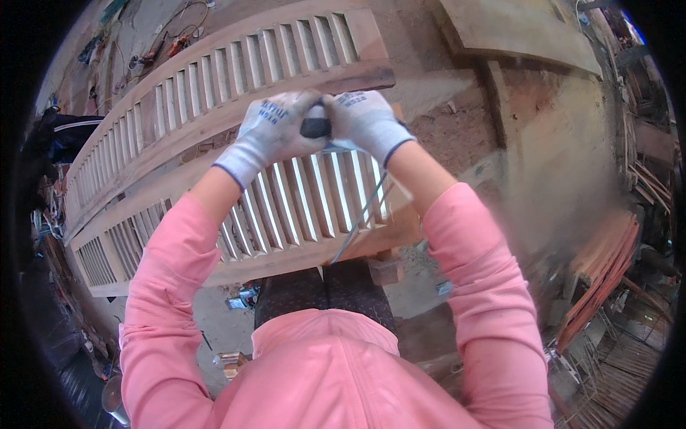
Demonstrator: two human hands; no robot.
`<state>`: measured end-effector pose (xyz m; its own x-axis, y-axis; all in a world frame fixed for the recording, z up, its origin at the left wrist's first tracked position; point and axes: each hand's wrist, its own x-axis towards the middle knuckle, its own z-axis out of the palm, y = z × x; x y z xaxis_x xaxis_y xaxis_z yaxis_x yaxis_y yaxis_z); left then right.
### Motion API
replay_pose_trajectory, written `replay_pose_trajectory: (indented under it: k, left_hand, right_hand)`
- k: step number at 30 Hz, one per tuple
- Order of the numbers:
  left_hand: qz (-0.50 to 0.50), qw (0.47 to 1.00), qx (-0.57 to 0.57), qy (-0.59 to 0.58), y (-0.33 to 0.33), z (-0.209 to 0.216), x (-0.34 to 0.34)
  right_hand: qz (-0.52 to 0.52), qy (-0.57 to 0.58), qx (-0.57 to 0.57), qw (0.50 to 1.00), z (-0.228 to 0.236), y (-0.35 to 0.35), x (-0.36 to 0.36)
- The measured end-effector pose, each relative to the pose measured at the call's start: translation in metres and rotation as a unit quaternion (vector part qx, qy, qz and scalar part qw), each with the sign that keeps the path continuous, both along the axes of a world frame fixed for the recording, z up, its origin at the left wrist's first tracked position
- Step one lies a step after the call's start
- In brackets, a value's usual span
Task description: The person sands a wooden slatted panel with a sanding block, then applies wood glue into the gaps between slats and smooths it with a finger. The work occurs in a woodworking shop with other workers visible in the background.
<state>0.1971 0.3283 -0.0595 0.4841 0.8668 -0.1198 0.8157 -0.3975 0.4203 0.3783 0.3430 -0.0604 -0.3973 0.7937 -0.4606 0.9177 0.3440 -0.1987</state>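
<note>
Over the near slatted panel [286,206] and just beside the far slatted panel [221,77], the left hand [275,125] and right hand [366,121] close their grip around a dark rounded tool [315,126]; both panels look assembled, though what remains cannot be told.

- By the right edge of the floor [221,330], reddish planks [599,275] are stacked.
- Nearer its lower right corner, thin sticks [622,379] are gathered.
- Toward its upper right corner, a broad wooden panel [529,28] is seen.
- Near its upper left corner, an orange object [179,46] is seen, too small to be identified.
</note>
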Motion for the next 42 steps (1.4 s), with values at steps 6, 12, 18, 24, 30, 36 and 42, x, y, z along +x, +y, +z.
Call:
replay_pose_trajectory:
  k: [6,12,18,24,30,36,42]
  left_hand:
    - [-0.020,0.999,0.032,-0.018,0.014,-0.001,0.066]
    - [-0.025,0.999,0.021,-0.009,0.016,-0.001,0.091]
    - [-0.010,0.999,0.013,-0.031,-0.001,-0.005,0.032]
    - [0.012,0.999,0.009,-0.051,-0.008,-0.004,-0.074]
    - [0.042,0.997,0.019,-0.064,-0.032,-0.003,-0.177]
    - [0.091,0.994,0.037,-0.046,-0.064,-0.001,-0.277]
    - [0.129,0.991,0.040,0.015,-0.092,-0.005,-0.334]
  right_hand:
    - [0.022,-0.012,0.048,0.999,-0.011,0.014,0.072]
    - [-0.009,-0.084,0.025,0.996,0.004,0.013,0.088]
    - [0.009,-0.115,0.020,0.993,0.006,0.005,0.026]
    - [0.030,-0.099,0.025,0.994,0.006,0.001,-0.076]
    - [0.059,-0.099,0.020,0.993,0.011,-0.014,-0.181]
    - [0.101,-0.027,0.039,0.994,0.004,-0.031,-0.278]
    - [0.151,0.042,0.046,0.987,-0.007,-0.044,-0.335]
